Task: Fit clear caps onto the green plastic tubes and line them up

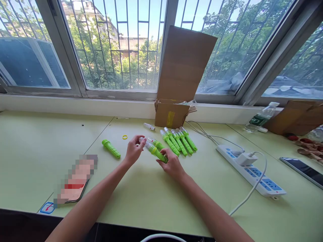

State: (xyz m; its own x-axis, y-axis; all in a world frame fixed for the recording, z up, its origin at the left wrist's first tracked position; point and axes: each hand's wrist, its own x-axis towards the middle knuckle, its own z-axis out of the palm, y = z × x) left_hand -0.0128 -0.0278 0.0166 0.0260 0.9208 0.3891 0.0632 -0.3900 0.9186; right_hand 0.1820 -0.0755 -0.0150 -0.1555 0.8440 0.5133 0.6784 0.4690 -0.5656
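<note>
A green ribbed plastic stick with a clear top (153, 150) is tilted between my two hands. My left hand (134, 150) pinches its clear end, and my right hand (173, 163) is closed round its green handle. Just behind it lies another such stick (158, 144), partly hidden. Several more green sticks with clear tops (186, 139) lie side by side to the right. Left of my hands rests a green handle without a clear top (111, 149). Farther back are a loose clear cap (149, 126) and a small yellow ring (124, 137).
An open cardboard box (164, 116) stands by the window. A white power strip (249, 169) with cables lies to the right, near a dark phone (302, 170) and a water bottle (262, 117). Another phone (78, 178), its screen blurred, lies left on the pale green table (141, 198).
</note>
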